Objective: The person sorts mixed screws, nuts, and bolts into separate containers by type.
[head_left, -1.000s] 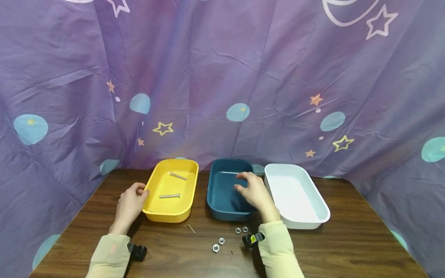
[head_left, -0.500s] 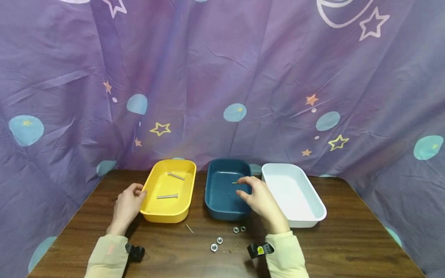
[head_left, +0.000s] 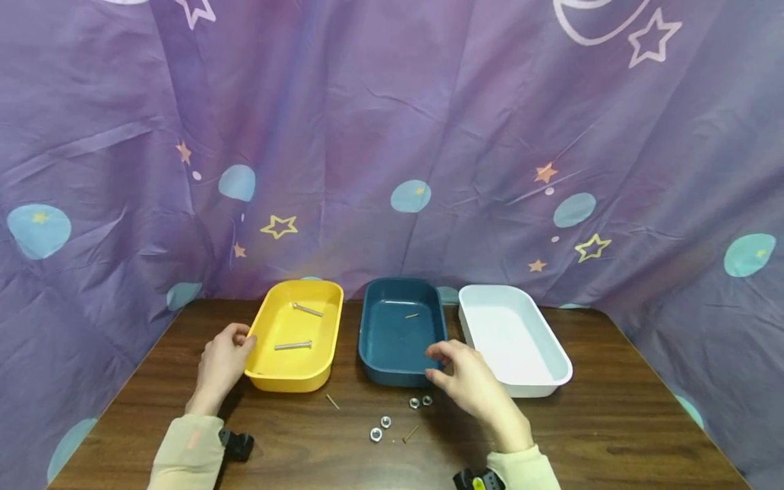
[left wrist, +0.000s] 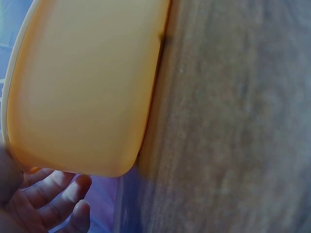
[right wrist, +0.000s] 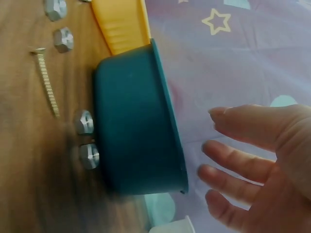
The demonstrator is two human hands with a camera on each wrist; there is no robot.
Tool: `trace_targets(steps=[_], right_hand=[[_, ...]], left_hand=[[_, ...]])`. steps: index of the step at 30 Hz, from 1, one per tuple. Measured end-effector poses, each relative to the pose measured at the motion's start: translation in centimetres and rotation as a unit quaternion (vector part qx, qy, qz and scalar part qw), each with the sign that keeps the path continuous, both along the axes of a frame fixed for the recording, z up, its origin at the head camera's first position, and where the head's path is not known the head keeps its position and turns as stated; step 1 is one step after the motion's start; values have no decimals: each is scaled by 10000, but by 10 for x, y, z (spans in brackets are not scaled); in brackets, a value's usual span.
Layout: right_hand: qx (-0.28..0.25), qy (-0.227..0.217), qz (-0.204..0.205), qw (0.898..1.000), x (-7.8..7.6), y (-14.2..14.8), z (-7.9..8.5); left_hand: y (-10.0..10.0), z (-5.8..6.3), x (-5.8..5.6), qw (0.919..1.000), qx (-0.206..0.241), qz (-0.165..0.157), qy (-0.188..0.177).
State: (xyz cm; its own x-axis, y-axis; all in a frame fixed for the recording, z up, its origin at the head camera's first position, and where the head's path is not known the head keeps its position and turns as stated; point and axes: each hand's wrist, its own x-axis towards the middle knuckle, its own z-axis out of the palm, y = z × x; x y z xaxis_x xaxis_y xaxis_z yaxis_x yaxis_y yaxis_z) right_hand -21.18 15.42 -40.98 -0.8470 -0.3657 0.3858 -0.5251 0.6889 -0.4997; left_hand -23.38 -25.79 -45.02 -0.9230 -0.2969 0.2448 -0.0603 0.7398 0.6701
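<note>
My left hand (head_left: pixel 222 367) holds the left side of the yellow tray (head_left: pixel 327 361), thumb at its rim. In the left wrist view the other fingers (left wrist: pixel 60 194) are outside the wall. Two silver bolts, a farther bolt (head_left: pixel 307 310) and a nearer bolt (head_left: pixel 292 346), lie in this tray. My right hand (head_left: pixel 474 384) is at the near right corner of the dark blue tray (head_left: pixel 392 376), fingers parted with nothing between them. One small brass screw (head_left: pixel 412 316) lies inside the blue tray. In the right wrist view the hand (right wrist: pixel 257 165) is beside the blue tray's rim.
A white tray (head_left: pixel 554 389) stands to the right. On the wooden table (head_left: pixel 294 449) lie several hex nuts, including a front nut (head_left: pixel 376 434) and a nut (head_left: pixel 414 403) by the blue tray, plus a left screw (head_left: pixel 333 401) and a right screw (head_left: pixel 411 433). A purple curtain (head_left: pixel 367 136) hangs behind.
My right hand has let go of the small brass screw, which now lies in the blue tray, and has drawn back toward me. The left hand stays at the yellow tray.
</note>
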Motion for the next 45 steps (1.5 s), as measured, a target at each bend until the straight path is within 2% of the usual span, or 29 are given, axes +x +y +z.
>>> trace_targets(steps=[4,8,14,20,30,45], right_hand=[[-9,-147,339,9993,8,3,-4],[-80,-743,714,9946,13,6,-8],[7,-1734,1342,9757,16,4,-15],[82,-2362,1495,9601,17,-5,-26],[528,-2311,1495,9599,15,-14,-44],[1061,-1967,1236,9668,21,-19,-41]], left_hand=[[-1,-1,1,10000,-6,17,9],[0,-1,1,10000,18,-2,66],[1,0,1,10000,41,-18,14],[1,1,1,10000,-2,-8,48],[1,2,0,10000,1,27,-60],[1,1,2,9999,-37,-10,-96]])
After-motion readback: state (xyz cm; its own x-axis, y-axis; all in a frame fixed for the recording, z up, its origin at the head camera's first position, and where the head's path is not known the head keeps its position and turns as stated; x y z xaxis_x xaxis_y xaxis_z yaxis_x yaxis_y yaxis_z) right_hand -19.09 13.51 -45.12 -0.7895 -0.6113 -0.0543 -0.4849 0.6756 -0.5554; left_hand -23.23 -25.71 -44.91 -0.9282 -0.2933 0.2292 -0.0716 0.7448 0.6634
